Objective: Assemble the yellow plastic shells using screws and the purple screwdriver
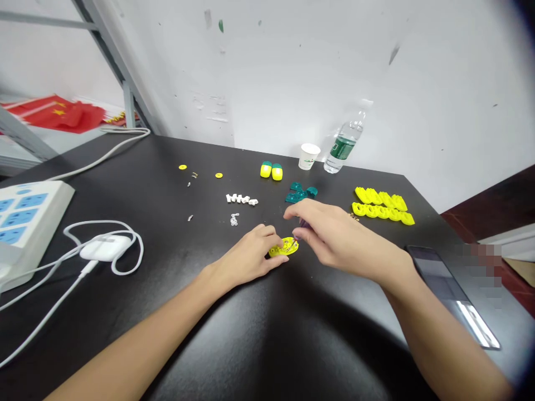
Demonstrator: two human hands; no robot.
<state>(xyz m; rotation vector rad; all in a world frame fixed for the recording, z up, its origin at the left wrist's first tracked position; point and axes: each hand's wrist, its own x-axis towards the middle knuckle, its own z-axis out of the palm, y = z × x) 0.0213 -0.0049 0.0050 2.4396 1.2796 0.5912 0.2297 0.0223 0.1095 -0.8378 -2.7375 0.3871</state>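
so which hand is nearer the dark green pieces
Right. The right hand is just on the near side of the dark green pieces; the left hand is farther off, in front and to their left, holding the yellow shell.

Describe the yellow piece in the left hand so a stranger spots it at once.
On the black table, find the left hand, beside the right hand. It holds the yellow piece, hollow side up. Unlike the two rows of yellow shells farther right, this one sits alone, with small details inside.

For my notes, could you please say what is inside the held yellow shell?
Small details show inside the yellow shell, too tiny to identify; the left hand's fingers hide part.
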